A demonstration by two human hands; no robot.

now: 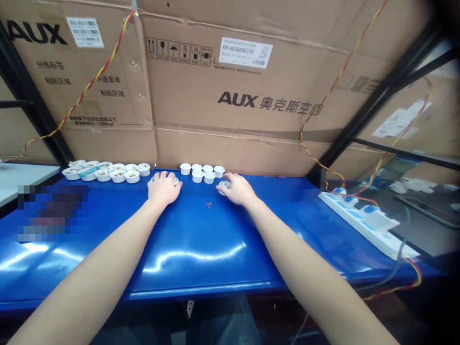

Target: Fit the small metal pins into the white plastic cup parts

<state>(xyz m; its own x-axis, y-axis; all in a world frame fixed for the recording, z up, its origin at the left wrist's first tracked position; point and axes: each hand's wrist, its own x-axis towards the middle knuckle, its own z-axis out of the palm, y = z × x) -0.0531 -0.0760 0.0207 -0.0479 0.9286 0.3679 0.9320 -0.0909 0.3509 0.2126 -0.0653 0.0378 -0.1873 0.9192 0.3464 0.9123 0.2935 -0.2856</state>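
My left hand [164,188] reaches down over a small round white cup [176,181]; its fingers curve around it and hide most of it. At the right, my right hand [237,189] has its thumb and fingers around another small white cup [224,186], which has small pieces inside. Between my hands lie a few small dark pins or screws [208,205], too small to tell which. Just behind stands a group of several white cups [197,176], their contents unclear.
Left of my hands are more white cups [118,176] holding small parts, with a teal strip [89,171] across some. The blue tabletop [194,239] backs onto large cardboard [230,129]. A power strip [370,225] lies right; twisted wires [86,91] hang. A blurred patch [52,213] is left.
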